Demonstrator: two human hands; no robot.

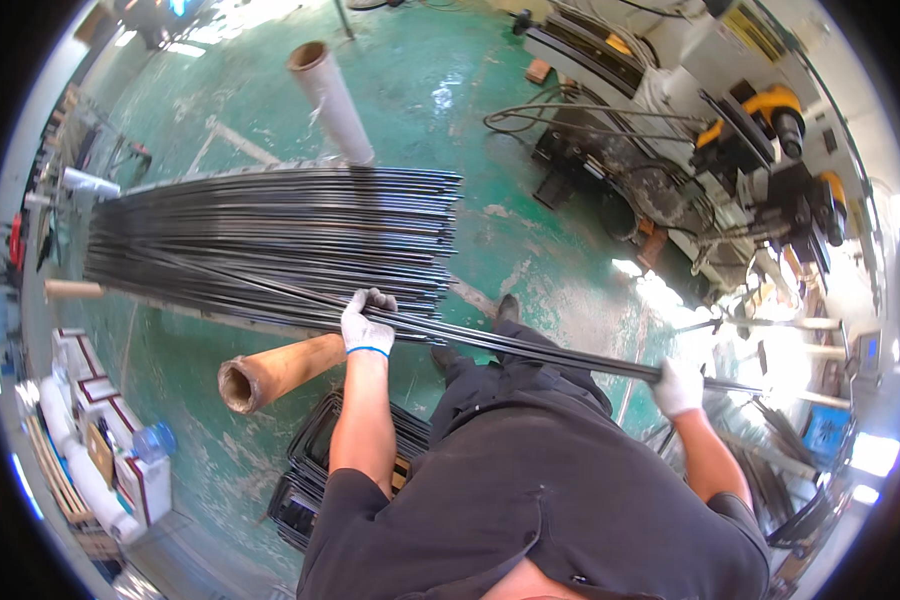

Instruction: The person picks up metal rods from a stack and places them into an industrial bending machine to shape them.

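Note:
Several thin dark metal rods run in a narrow bundle across the front of my body. Wearing a white glove with a blue cuff edge, my left hand is closed round the bundle beside the near right end of a wide stack of similar rods. My right hand, also gloved, grips the same bundle farther right, close to its right end. The bundle's left part lies over the stack, and its far left end cannot be told apart from the other rods.
A brown cardboard tube sticks out under the stack's near side; a white-wrapped tube does so at the far side. Dark frames lie left of my legs. Machinery with cables stands far right, boxes at left.

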